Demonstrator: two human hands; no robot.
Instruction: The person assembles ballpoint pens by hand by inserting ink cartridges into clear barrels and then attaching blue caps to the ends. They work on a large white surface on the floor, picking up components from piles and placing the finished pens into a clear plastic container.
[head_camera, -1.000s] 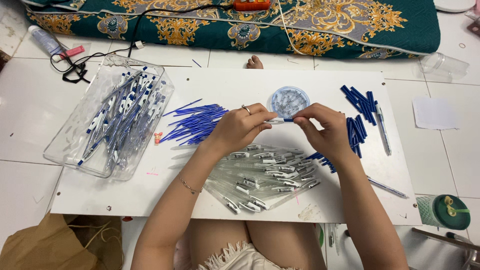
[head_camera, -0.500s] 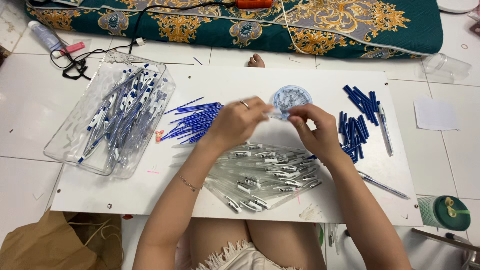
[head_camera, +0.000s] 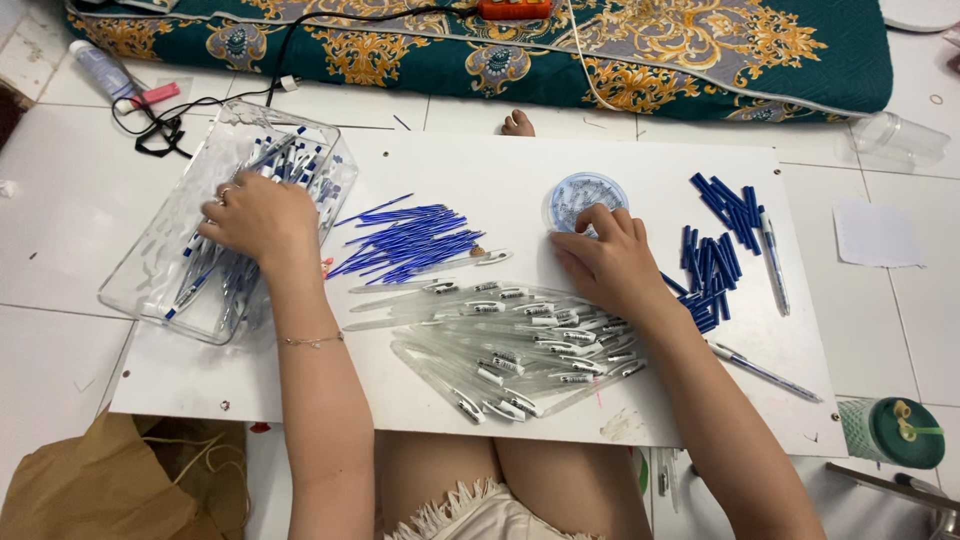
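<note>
The work surface is a white board laid flat across the person's lap and resting on a white tiled floor. Beyond the board's far edge lies a teal and gold patterned cloth, with a black cable running from it toward the left.

The left hand is inside a clear plastic tray at the board's left end, palm down on the assembled blue-and-clear pens stacked there. Its grip is loosely curled over the pens; whether it pinches one cannot be told.

The right hand rests near the board's centre, fingertips touching the near edge of a small round clear dish. Its grip is lightly bent; whether anything is held in it cannot be told.

Between the hands lies a loose fan of blue ink refills. Nearer the person lies a pile of clear pen barrels, just beside the right wrist. Right of the right hand is a cluster of dark blue caps, with one finished pen beside it.

A green lidded cup stands on the floor at the board's right corner.
</note>
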